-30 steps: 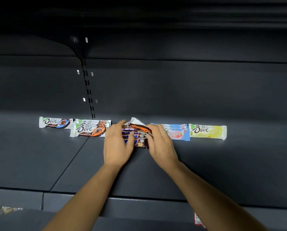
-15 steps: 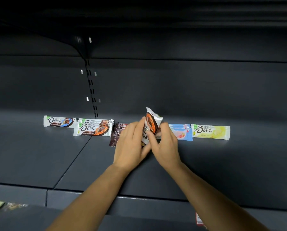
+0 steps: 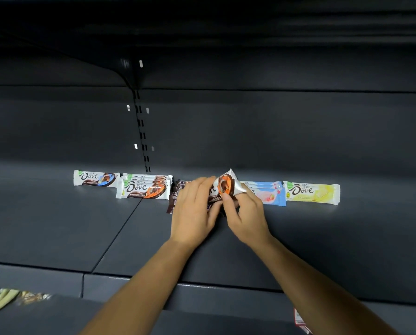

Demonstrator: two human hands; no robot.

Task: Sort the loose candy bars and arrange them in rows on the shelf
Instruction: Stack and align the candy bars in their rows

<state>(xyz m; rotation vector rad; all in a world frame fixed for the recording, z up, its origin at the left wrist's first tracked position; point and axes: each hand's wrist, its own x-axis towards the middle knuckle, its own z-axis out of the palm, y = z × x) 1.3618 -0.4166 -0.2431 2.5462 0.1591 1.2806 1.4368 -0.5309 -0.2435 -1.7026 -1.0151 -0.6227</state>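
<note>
The left hand (image 3: pixel 192 213) and right hand (image 3: pixel 248 218) pinch one orange Dove bar (image 3: pixel 226 186), tilted up above the dark bars (image 3: pixel 175 197) on the shelf (image 3: pixel 323 238). This looks like sorting: it probably belongs flat on the matching orange stack (image 3: pixel 145 189) further left.

Candy bars (image 3: pixel 144 189) along shelf (image 3: pixel 57 226) rear

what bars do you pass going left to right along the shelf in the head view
blue-swirl bar, orange bar stack, dark bars, tilted orange bar, pink-and-blue bars, yellow bar
</note>
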